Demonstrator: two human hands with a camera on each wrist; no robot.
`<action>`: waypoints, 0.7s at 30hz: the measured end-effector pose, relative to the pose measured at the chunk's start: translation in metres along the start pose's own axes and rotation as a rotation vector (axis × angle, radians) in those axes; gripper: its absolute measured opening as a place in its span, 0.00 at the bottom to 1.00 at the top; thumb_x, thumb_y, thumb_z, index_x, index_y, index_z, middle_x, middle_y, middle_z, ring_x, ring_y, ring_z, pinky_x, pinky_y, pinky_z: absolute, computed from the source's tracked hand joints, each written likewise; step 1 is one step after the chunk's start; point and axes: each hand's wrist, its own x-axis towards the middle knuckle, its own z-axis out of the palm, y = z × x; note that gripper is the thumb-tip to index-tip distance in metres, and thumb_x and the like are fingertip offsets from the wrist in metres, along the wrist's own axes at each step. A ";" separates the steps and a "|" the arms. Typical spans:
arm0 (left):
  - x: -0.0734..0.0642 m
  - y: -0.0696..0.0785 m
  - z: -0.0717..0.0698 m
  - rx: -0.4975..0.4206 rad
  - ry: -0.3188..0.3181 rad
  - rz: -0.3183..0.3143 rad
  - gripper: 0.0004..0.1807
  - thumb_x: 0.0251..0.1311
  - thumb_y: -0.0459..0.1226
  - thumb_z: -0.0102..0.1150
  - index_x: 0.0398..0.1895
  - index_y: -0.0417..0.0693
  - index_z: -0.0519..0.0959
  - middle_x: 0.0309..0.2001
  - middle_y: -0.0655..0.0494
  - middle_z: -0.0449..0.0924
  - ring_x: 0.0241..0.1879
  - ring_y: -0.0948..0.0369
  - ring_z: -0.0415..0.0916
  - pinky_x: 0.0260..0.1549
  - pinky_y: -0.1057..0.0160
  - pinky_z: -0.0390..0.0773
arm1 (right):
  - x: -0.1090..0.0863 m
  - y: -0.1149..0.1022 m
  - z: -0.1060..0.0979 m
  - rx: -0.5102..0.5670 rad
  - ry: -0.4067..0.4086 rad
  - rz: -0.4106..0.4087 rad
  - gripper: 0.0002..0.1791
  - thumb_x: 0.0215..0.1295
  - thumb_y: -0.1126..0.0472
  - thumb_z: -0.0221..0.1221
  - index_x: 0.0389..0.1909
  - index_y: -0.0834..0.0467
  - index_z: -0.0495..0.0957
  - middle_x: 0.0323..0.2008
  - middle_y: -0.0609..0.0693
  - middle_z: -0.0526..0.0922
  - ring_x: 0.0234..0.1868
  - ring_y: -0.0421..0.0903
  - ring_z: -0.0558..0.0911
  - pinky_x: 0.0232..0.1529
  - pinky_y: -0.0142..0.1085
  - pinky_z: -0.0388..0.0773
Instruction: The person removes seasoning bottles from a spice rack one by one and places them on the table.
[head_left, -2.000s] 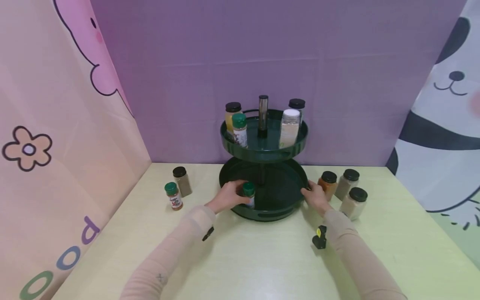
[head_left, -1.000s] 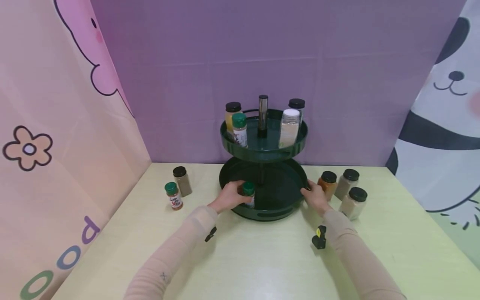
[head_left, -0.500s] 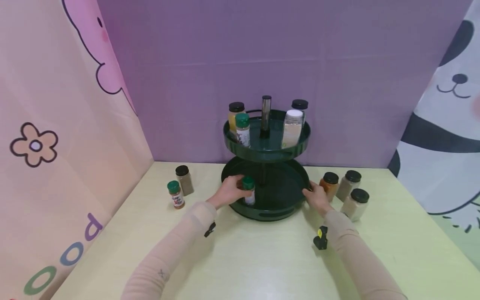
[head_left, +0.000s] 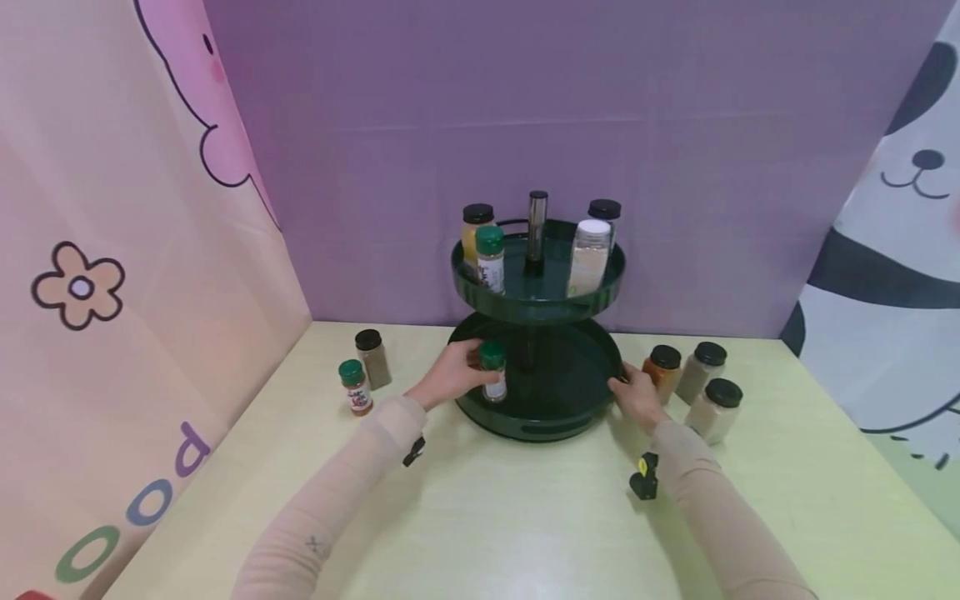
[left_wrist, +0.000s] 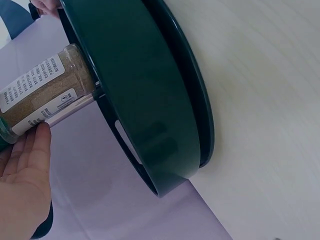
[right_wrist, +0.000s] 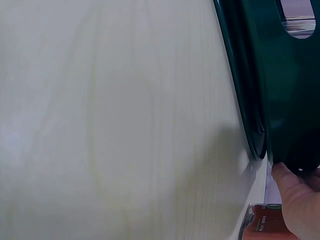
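Observation:
In the head view a spice jar (head_left: pixel 493 387) with a green cap is held by my left hand (head_left: pixel 452 372) at the left side of the lower tray of a dark green two-tier rack (head_left: pixel 558 367). The left wrist view shows brown powder in the jar (left_wrist: pixel 50 92), which tilts there, its base by the tray rim. My left fingers (left_wrist: pixel 37 150) lie along its cap end; the thumb is hidden there. On the opposite side my right hand (head_left: pixel 639 397) grips the lower tray's rim, with the thumb (right_wrist: pixel 282 175) on the outer wall in the right wrist view.
The upper tray (head_left: pixel 536 310) bears several jars around a central post (head_left: pixel 537 233). On the table's left stand a green-capped jar (head_left: pixel 356 393) and a black-capped jar (head_left: pixel 375 362). Three black-capped jars, one orange (head_left: pixel 663 375), stand close to my right hand.
My left hand has raised the green-capped jar and shifted it slightly left, so more of it shows. My right hand stays at the rim. The head view has turned a little left.

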 end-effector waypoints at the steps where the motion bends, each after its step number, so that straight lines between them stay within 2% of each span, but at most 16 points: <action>1: -0.001 0.000 -0.001 0.000 0.000 -0.005 0.21 0.50 0.38 0.66 0.47 0.41 0.75 0.42 0.50 0.80 0.43 0.57 0.78 0.42 0.61 0.79 | 0.000 0.000 0.000 0.002 0.000 0.004 0.30 0.67 0.64 0.42 0.67 0.70 0.49 0.65 0.69 0.57 0.66 0.61 0.59 0.65 0.50 0.58; 9: -0.004 -0.001 -0.009 0.023 0.023 -0.038 0.24 0.50 0.38 0.65 0.51 0.40 0.72 0.45 0.48 0.79 0.45 0.56 0.77 0.44 0.60 0.79 | -0.001 -0.001 -0.001 0.006 -0.010 0.018 0.30 0.67 0.64 0.42 0.68 0.70 0.48 0.65 0.70 0.56 0.66 0.62 0.58 0.66 0.50 0.57; 21: -0.013 -0.008 -0.022 0.051 0.049 -0.039 0.24 0.52 0.38 0.64 0.52 0.41 0.72 0.46 0.48 0.79 0.47 0.55 0.77 0.46 0.59 0.78 | 0.002 0.001 0.000 -0.003 -0.004 0.015 0.31 0.67 0.64 0.43 0.67 0.71 0.48 0.65 0.70 0.55 0.66 0.62 0.58 0.65 0.50 0.57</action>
